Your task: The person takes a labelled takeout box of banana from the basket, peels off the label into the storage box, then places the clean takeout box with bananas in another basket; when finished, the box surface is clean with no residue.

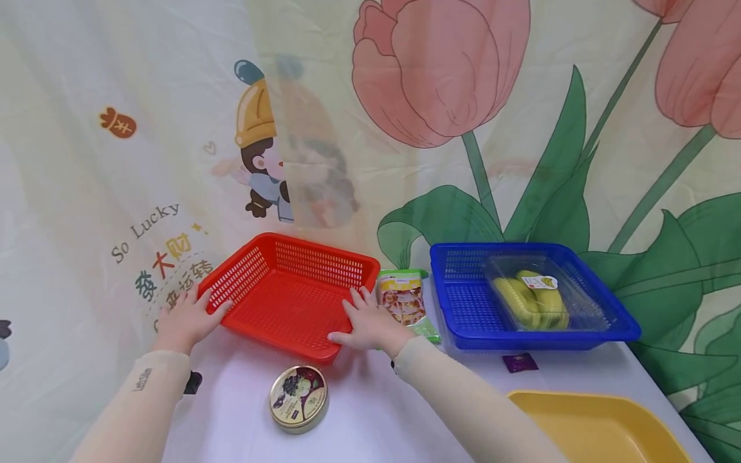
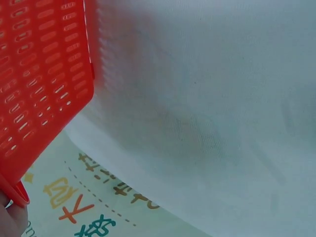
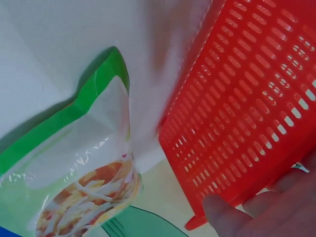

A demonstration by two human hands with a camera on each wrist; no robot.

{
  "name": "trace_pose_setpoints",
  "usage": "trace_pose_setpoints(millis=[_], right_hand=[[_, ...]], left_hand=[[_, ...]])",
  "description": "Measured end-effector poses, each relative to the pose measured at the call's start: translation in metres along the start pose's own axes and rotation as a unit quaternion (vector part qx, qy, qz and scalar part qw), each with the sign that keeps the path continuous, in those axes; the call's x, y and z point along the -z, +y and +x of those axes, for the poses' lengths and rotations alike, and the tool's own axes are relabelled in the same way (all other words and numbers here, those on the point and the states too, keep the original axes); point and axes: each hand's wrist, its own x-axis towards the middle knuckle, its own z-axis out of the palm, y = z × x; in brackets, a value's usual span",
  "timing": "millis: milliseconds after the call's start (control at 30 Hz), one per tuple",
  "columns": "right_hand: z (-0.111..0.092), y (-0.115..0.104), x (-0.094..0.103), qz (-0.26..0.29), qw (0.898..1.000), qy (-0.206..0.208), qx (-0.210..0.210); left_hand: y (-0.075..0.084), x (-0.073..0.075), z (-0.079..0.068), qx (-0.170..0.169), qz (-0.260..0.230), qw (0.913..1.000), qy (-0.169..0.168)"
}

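Observation:
A red plastic basket (image 1: 295,308) with slotted walls sits turned at an angle near the back of the table. My left hand (image 1: 190,319) holds its left rim, and in the left wrist view fingertips (image 2: 14,217) show at the rim. On the opposite side my right hand (image 1: 370,325) holds the right rim, its thumb towards the front corner. In the right wrist view its fingers (image 3: 281,210) lie along the rim and outer wall. Just right of that hand is a green-edged food packet (image 1: 402,302). A round gold tin (image 1: 298,399) lies in front of the basket.
A blue basket (image 1: 463,341) at the right holds a clear box of yellow-green fruit (image 1: 529,299). Before it lie a small purple packet (image 1: 520,363) and a yellow tray (image 1: 596,418). A small black object (image 1: 193,383) is beside the left forearm. A printed curtain (image 1: 405,173) hangs behind.

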Motion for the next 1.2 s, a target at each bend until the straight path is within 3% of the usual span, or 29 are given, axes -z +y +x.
trace_pose_setpoints(millis=[433,600,867,1200], right_hand=[[0.015,0.017,0.001,0.057,0.998,-0.007,0.017],[0.022,0.023,0.003,0.057,0.998,-0.005,0.019],[0.029,0.029,0.007,0.057,0.998,-0.010,-0.009],[0.034,0.033,0.009,0.095,0.995,-0.020,-0.026]], left_hand=[[0.004,-0.005,-0.014,0.031,-0.002,0.9995,0.010],[0.009,-0.006,-0.018,0.052,-0.012,0.9985,0.014],[0.015,-0.007,-0.026,0.072,-0.009,0.9971,0.022],[0.018,-0.012,-0.030,0.106,-0.002,0.9941,0.020]])
